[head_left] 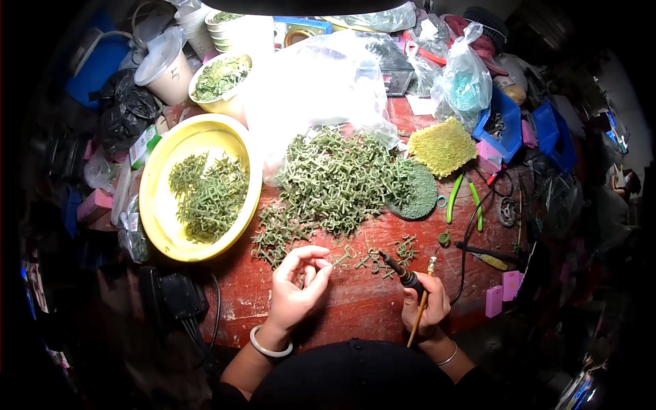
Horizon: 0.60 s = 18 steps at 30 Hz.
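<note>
My left hand [297,283] is closed in a pinch over the near edge of the table, holding a small green hooked piece [344,257] at its fingertips. My right hand [427,307] grips a black pen-shaped tool with a dark tip [404,273], pointing up and to the left. A thin wooden stick [414,326] with a pale upper end is held in the same hand. Several loose green pieces [406,249] lie between the two hands. Beyond them rises a large heap of similar green pieces [328,181].
A yellow basin [152,222] holding more green pieces stands at left. To the right of the heap are a round green disc [420,195], a yellow rough pad [443,147], green-handled pliers [476,205] and blue bins [553,137]. A black cable [465,263] runs near my right hand.
</note>
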### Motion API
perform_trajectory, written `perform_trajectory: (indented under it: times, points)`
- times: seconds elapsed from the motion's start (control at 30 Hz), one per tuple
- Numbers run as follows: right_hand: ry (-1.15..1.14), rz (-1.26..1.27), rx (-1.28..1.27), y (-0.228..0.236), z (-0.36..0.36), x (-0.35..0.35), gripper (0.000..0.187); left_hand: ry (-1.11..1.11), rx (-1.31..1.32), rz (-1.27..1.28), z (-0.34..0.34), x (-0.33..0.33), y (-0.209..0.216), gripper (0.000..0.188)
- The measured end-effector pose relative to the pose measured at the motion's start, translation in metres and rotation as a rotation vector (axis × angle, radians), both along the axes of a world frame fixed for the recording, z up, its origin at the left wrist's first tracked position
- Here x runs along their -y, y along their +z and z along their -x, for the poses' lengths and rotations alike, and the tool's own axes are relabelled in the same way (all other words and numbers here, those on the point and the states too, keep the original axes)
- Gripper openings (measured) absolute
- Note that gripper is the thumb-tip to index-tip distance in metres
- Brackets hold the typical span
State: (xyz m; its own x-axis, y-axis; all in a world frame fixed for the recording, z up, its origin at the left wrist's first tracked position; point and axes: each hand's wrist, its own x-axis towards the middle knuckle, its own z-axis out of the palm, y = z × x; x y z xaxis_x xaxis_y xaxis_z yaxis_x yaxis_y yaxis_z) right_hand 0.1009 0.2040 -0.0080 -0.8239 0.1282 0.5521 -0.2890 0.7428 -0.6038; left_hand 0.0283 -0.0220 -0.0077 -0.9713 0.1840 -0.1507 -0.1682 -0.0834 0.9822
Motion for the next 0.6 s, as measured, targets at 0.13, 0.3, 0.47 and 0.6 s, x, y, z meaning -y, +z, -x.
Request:
perform_trajectory:
  times: [0.13,0.3,0.47,0.6]
  points:
    - [-0.044,0.007,-0.016,-0.002,-0.001,0.0,0.033,0.073,0.365,-0.368,-0.003,0.004,0.007,0.027]
    - [-0.02,-0.045,-0.038,-0.001,0.0,-0.001,0.031,0.043,0.496,-0.627,-0.003,0.01,0.005,0.023]
    - [-0.028,-0.034,-0.031,-0.003,0.001,-0.001,0.031,0.08,0.55,-0.731,-0.005,0.01,0.0,0.024]
    - [-0.03,-0.032,-0.029,-0.003,0.001,0.0,0.031,0.08,0.569,-0.761,-0.005,0.011,-0.002,0.023]
